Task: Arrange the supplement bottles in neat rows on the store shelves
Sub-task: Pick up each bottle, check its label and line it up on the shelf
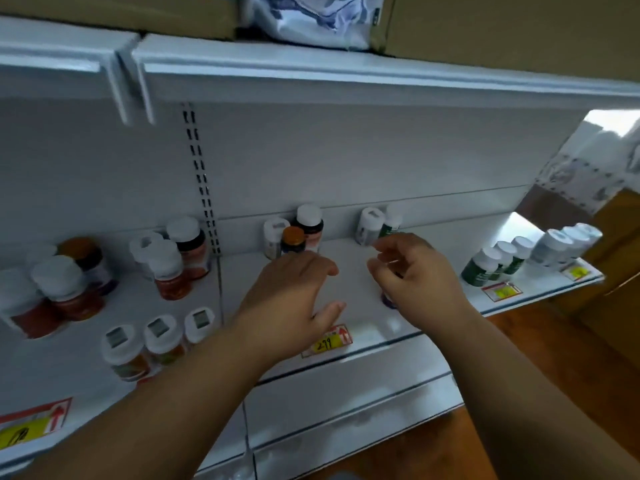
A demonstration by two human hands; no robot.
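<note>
Head view. Supplement bottles stand upright on a white store shelf (349,258), caps up and long axes vertical, though the wide lens makes them lean outward toward the frame edges. Against the back panel stands a cluster of three: a white bottle (275,237), an orange-capped dark bottle (293,240) in front, and a taller white-capped dark bottle (309,227) just beside it. To their right, also at the back, stand a white bottle pair (375,225), touching or nearly so. At the far right a row of green bottles (495,261) runs back along the shelf, with a row of pale bottles (564,244) beyond it. On the left bay stand red-labelled bottles (62,292) in a loose group and three white-capped bottles (157,341) in a row near the front edge.

The left hand (294,292) reaches forward, palm down, fingers extended and relaxed, thumb spread toward the shelf edge; its grip is apart and holds nothing, its fingertips just short of the orange-capped bottle. The right hand (415,271) hovers over the shelf with fingers loosely curled and parted; no bottle is seen within its grip. A small dark object (388,301) shows under the right palm, mostly hidden; what it is cannot be told.

Yellow price tags (330,341) sit on the shelf front. Cardboard boxes (502,26) and a white printed bag (311,19) rest on the upper shelf (346,77). A wooden floor (571,341) lies at lower right.
</note>
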